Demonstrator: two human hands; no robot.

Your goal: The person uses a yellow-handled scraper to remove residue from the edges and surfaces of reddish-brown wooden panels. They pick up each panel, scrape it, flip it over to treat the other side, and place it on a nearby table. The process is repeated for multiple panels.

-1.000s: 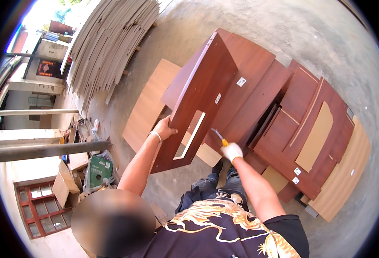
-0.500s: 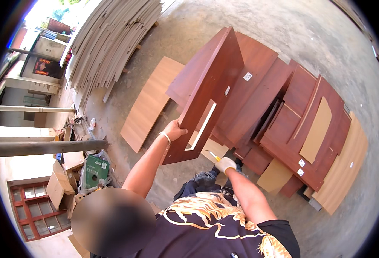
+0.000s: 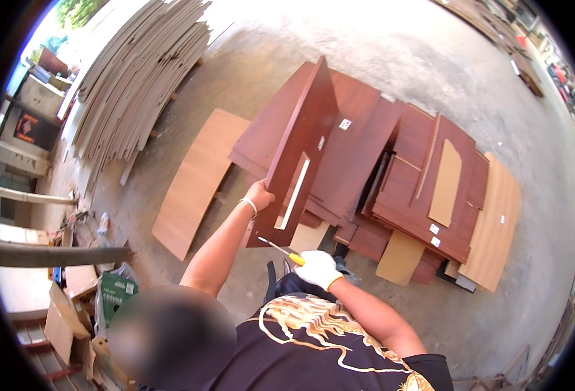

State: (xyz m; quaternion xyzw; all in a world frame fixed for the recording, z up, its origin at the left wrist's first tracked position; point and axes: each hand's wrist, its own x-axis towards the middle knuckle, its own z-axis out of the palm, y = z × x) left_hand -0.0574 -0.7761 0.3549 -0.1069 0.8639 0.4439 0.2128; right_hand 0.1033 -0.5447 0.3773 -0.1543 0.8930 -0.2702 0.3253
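Observation:
My left hand, bare with a white band at the wrist, is closed on the near edge of a reddish-brown wooden panel. That panel stands on edge, tilted, with a long rectangular slot near its lower end and a small white label. In a white glove, my right hand grips a screwdriver by its yellow handle. Its metal shaft points left toward the panel's bottom edge, apart from it as far as I can see. My glove hides part of the handle.
Reddish-brown boards lie stacked beyond the panel, more to the right with a tan cardboard piece on top. A light wood board lies at left. Long grey planks are piled far left. Cartons and a green box sit lower left.
My right hand has come left and nearer my body, bringing the screwdriver close to the panel's lower end. My left hand keeps its hold on the panel. The whole view has shifted.

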